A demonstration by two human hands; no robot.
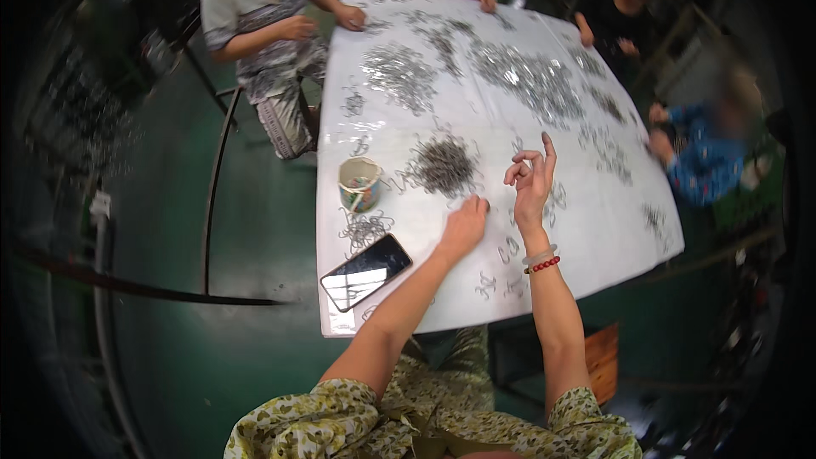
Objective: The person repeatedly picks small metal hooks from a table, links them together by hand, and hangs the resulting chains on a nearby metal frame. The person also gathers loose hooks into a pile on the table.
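A dark pile of small bent metal wire pieces, hook-like in shape [444, 165], lies on the white-covered table [399, 289]. My left hand [465, 228] rests at the tabletop just below this pile. Its fingers are curled together, and whatever may be in them is too small to make out. Raised a little to the right of it is my right hand [533, 183], palm turned up, index finger stretched out and the others loosely bent, with nothing visible in it. A few loose wire pieces [508, 248] lie between my forearms.
To the left stand a small bucket [359, 184] with coloured contents and a black phone [366, 272] beside more wire pieces. Larger heaps of shiny wire pieces [531, 81] spread across the far side. Several people sit around the table, including a person in a blue top [705, 161].
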